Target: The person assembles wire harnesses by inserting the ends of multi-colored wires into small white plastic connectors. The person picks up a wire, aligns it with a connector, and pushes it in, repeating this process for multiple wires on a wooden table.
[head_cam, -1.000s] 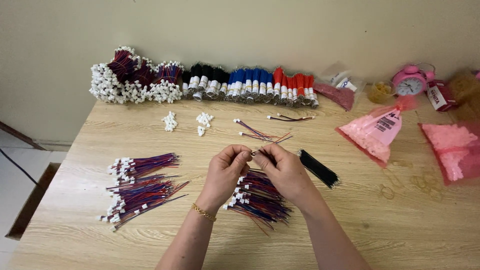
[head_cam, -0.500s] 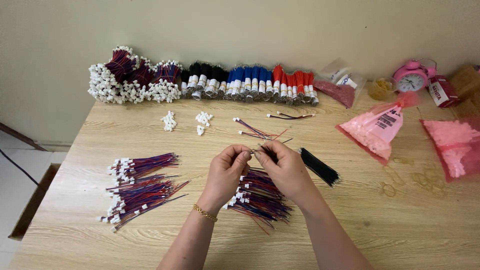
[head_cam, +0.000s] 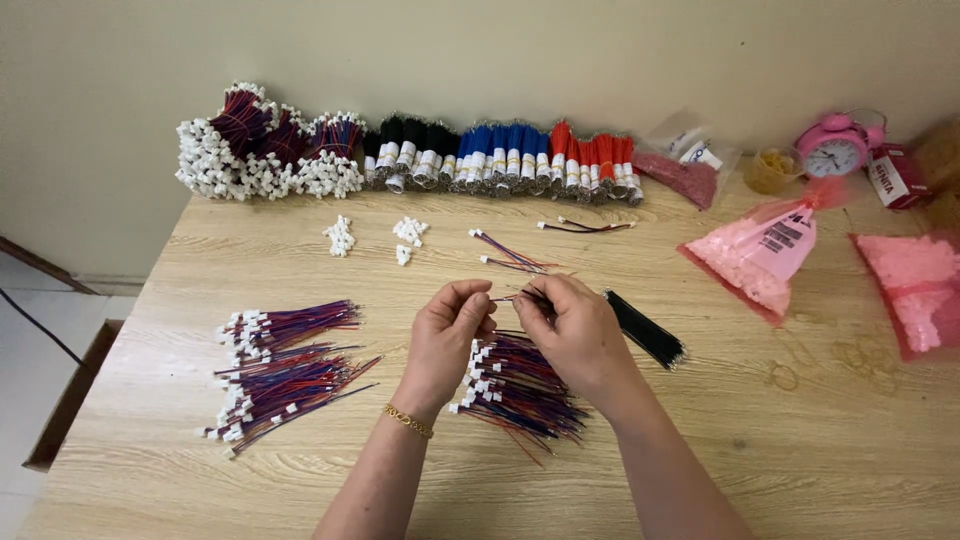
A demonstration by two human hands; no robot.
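My left hand [head_cam: 447, 335] and my right hand [head_cam: 572, 330] meet above the middle of the wooden table [head_cam: 800, 430]. Both pinch the same thin red and blue wire lead [head_cam: 510, 297] between fingertips. The left thumb and forefinger close on its left end. Directly beneath the hands lies a loose pile of red and blue wires with white connectors [head_cam: 515, 385]. A bundle of black ties [head_cam: 645, 328] lies just right of my right hand.
Two finished wire bundles [head_cam: 275, 365] lie at the left. Small heaps of white connectors [head_cam: 340, 237] and a few loose leads [head_cam: 510, 255] sit further back. Banded wire bundles [head_cam: 500, 160] line the wall. Pink bags [head_cam: 765, 250] and a pink alarm clock [head_cam: 835, 148] stand at the right.
The hands have stayed together over the pile, with only slight finger movement on the wire lead.
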